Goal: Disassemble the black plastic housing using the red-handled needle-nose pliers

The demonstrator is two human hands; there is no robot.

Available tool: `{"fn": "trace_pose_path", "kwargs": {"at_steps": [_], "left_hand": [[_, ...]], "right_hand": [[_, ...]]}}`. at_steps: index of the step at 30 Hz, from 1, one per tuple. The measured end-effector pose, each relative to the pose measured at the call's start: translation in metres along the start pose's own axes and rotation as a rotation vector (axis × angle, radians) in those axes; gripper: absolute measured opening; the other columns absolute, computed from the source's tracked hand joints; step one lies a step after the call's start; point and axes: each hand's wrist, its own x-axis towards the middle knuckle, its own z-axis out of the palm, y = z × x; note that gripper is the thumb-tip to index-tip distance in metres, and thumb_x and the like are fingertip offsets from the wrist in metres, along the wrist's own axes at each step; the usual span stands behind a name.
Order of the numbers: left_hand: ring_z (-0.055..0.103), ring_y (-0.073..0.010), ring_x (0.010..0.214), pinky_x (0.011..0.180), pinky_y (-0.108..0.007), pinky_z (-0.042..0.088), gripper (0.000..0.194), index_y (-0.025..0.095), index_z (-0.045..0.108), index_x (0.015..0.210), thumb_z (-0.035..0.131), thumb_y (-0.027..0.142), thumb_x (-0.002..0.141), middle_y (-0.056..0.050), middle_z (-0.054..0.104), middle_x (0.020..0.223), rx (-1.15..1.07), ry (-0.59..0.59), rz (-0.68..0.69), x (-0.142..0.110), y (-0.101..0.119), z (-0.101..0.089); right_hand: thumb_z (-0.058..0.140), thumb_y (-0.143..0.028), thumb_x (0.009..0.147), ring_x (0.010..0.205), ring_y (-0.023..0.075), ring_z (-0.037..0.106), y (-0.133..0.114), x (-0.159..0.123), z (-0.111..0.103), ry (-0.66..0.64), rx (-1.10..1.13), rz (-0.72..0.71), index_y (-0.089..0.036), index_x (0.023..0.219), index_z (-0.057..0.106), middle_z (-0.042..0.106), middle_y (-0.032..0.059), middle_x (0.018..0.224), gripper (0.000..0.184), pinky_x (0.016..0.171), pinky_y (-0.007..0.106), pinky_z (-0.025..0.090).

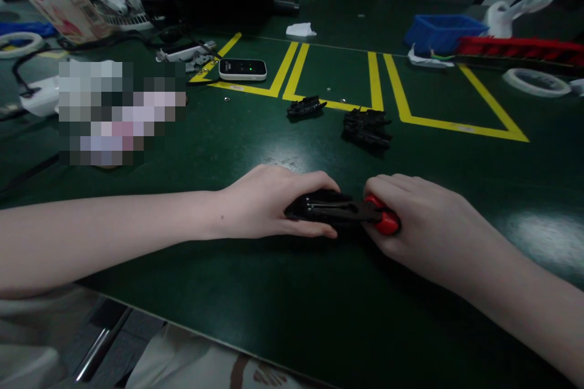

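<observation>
Over the front part of the green table, my left hand (269, 200) is closed around a black plastic part (314, 206), thumb along its far side and fingers along its near side. My right hand (415, 219) grips a pair of pliers (387, 219) by red handles, most of which its fingers cover. The dark head of the pliers points left and meets the right end of the black part; dark on dark, I cannot tell exactly where the jaws bite. Beyond the hands lie a loose black plastic piece (305, 107) and a cluster of similar black pieces (366, 127).
Yellow tape (460, 127) marks out boxes on the green table (255, 292). A small device with a green light (242, 69) lies at the back left. At the back right are a blue bin (442, 33), a red rack (524, 48) and a tape roll (536, 82).
</observation>
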Motion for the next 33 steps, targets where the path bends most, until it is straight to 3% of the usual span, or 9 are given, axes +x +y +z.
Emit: {"fn": "trace_pose_path", "kwargs": {"at_steps": [4,17,26,33], "left_hand": [[0.069,-0.0163,0.077,0.064,-0.024,0.040,0.043,0.019,0.065,0.126,0.075,0.046,0.094,-0.003,0.079,0.098,0.050,0.007,-0.009,-0.0007,0.0009,-0.0001],[0.064,-0.0139,0.069,0.061,-0.025,0.039,0.038,0.015,0.073,0.114,0.074,0.048,0.094,0.000,0.074,0.083,-0.111,-0.009,-0.044,0.0008,0.0024,-0.0028],[0.067,-0.0136,0.073,0.060,-0.024,0.041,0.036,0.014,0.069,0.117,0.075,0.041,0.094,0.000,0.075,0.090,-0.215,-0.027,-0.061,0.0021,0.0049,-0.0056],[0.067,-0.0137,0.074,0.062,-0.024,0.040,0.039,0.015,0.067,0.120,0.077,0.042,0.094,0.000,0.075,0.091,-0.132,-0.010,-0.024,0.0018,0.0029,-0.0020]], "right_hand": [[0.059,-0.020,0.072,0.059,0.0196,0.057,-0.0002,0.0007,-0.0010,-0.009,-0.006,0.003,-0.026,0.072,0.045,0.057,0.0014,0.067,0.015,0.051,0.031,0.042],[0.055,-0.019,0.080,0.061,0.0185,0.052,-0.0013,0.0000,0.0012,0.068,-0.082,-0.053,-0.024,0.074,0.048,0.057,0.0031,0.069,0.010,0.056,0.031,0.040],[0.053,-0.016,0.081,0.061,0.0192,0.049,-0.0019,-0.0012,0.0018,0.116,-0.134,-0.082,-0.023,0.078,0.050,0.055,0.0039,0.070,0.008,0.056,0.032,0.039],[0.053,-0.018,0.078,0.058,0.0182,0.051,0.0009,-0.0006,0.0017,0.108,-0.104,-0.094,-0.025,0.076,0.045,0.054,0.0021,0.068,0.010,0.053,0.030,0.039]]}}
